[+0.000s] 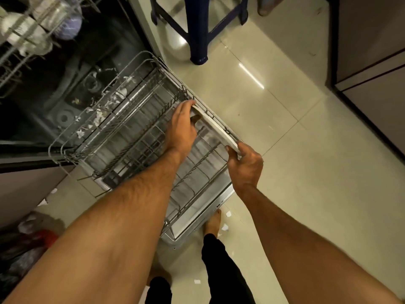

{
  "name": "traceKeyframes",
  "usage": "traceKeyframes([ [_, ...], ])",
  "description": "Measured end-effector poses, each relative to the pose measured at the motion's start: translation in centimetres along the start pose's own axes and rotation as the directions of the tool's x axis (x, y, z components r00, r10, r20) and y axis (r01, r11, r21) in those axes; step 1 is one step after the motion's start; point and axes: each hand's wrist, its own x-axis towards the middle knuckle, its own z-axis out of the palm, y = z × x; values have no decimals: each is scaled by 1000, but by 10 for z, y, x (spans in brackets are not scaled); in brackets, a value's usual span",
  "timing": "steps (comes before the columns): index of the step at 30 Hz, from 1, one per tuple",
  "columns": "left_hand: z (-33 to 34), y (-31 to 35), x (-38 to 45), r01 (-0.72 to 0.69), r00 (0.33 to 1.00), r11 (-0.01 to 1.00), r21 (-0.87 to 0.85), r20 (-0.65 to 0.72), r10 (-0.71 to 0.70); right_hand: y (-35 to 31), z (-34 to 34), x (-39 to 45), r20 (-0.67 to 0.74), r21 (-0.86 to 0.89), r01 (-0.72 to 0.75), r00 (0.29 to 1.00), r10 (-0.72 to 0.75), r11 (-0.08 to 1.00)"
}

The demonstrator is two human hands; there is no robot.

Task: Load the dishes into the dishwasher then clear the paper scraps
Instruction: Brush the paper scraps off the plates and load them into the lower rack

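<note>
Head view: a flat white plate (215,128) stands on edge along the right side of the pulled-out grey wire lower rack (122,137). It could slip between tines and knock the wires (a loose hold would cause this). The left hand (183,126) grips its far end, the right hand (245,161) pinches the near end, arms reaching down. White paper scraps (96,119) litter the rack.

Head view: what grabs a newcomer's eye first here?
Two bare forearms reach down the middle of the frame, the left hand and right hand both gripping a white plate set on edge at the right side of the pulled-out lower rack. Next come the paper scraps strewn over the rack's far left corner, with more scraps on the floor near the person's feet.
</note>
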Motion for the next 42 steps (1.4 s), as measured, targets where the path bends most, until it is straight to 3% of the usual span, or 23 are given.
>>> traceKeyframes([
  [8,24,-7,34,-2,994,998,66,107,-5,26,25,27,136,48,-168,978,160,985],
  [13,41,-20,45,43,964,989,143,255,-78,35,39,51,291,-79,-273,913,284,959],
  [16,47,-24,47,59,944,981,182,309,-114,38,42,62,362,-166,-262,881,306,951],
  [25,54,-33,41,35,965,984,174,248,-78,37,42,57,265,-105,-260,923,279,960],
  [38,29,-72,-38,-56,984,931,361,175,-9,21,30,1,217,-277,-232,930,295,933],
  [42,4,-92,-78,-98,987,909,406,156,37,7,31,-35,224,-356,-152,944,242,922],
])
